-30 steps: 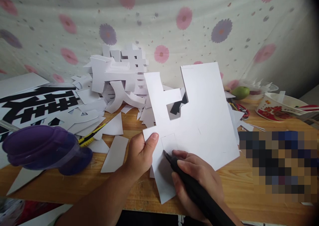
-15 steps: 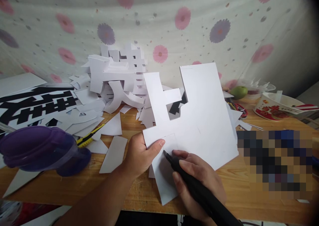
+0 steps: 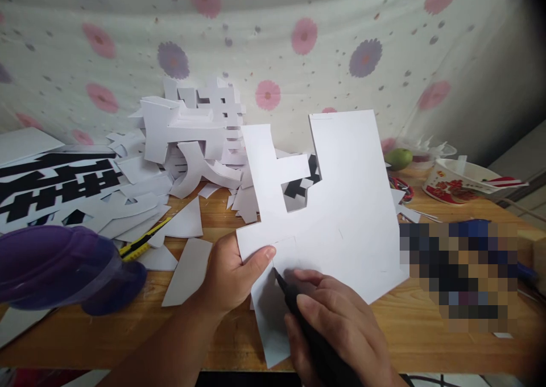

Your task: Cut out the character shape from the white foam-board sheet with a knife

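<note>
A white board (image 3: 341,205) with cut-out notches is held up over the wooden table, faint pencil lines on its face. My left hand (image 3: 228,273) grips its lower left edge, thumb on the front and the other fingers hidden behind. My right hand (image 3: 336,319) is closed around a black pen-shaped tool (image 3: 309,330). The tool's dark tip touches or nearly touches the board just below my left thumb, by a pencil line. Below that point the board's lower strip lies in shade.
White cut pieces (image 3: 183,125) are piled at the back. A yellow cutter (image 3: 145,240) and purple container (image 3: 63,267) are at left, near black-printed sheets (image 3: 55,188). At right are a paper bowl (image 3: 456,182), a green fruit (image 3: 398,158) and a blurred patch.
The tool tip and my right hand have moved slightly down and left along the board. The whole view has shifted a little, so the background sits further left.
</note>
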`<state>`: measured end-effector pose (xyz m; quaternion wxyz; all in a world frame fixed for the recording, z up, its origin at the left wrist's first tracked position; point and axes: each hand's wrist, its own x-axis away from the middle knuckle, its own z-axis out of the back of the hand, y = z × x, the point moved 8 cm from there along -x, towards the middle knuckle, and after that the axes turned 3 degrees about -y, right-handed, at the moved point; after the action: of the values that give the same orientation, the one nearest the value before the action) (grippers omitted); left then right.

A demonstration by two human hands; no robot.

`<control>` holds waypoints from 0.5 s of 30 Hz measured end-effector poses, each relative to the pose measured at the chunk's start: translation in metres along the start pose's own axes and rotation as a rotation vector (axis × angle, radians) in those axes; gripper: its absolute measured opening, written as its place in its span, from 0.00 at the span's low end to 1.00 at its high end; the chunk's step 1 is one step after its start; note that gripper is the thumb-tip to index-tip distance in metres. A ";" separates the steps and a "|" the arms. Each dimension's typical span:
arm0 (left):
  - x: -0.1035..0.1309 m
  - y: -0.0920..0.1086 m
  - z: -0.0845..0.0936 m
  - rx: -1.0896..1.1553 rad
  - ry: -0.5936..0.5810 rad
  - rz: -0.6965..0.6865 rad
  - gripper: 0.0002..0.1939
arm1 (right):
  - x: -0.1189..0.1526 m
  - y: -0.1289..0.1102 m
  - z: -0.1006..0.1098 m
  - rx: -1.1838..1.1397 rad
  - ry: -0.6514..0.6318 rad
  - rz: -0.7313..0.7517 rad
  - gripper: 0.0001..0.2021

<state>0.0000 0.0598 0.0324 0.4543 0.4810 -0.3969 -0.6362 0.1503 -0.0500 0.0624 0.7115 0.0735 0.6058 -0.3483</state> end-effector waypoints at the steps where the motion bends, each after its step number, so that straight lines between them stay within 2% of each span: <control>1: 0.001 0.001 0.000 0.017 0.017 -0.002 0.09 | -0.001 -0.001 0.000 0.016 0.001 -0.010 0.17; 5: 0.002 0.002 0.000 0.049 0.022 0.007 0.09 | -0.010 -0.007 0.005 0.071 -0.066 -0.016 0.13; 9: 0.001 0.004 -0.003 0.097 -0.069 -0.048 0.08 | -0.011 -0.012 0.007 0.082 -0.097 -0.025 0.13; 15: 0.001 0.006 -0.003 0.123 -0.124 -0.086 0.07 | -0.012 -0.016 0.009 0.068 -0.021 -0.093 0.11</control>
<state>0.0038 0.0565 0.0374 0.3706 0.4842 -0.4414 -0.6583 0.1479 -0.0623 0.0805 0.6979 0.0658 0.5891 -0.4020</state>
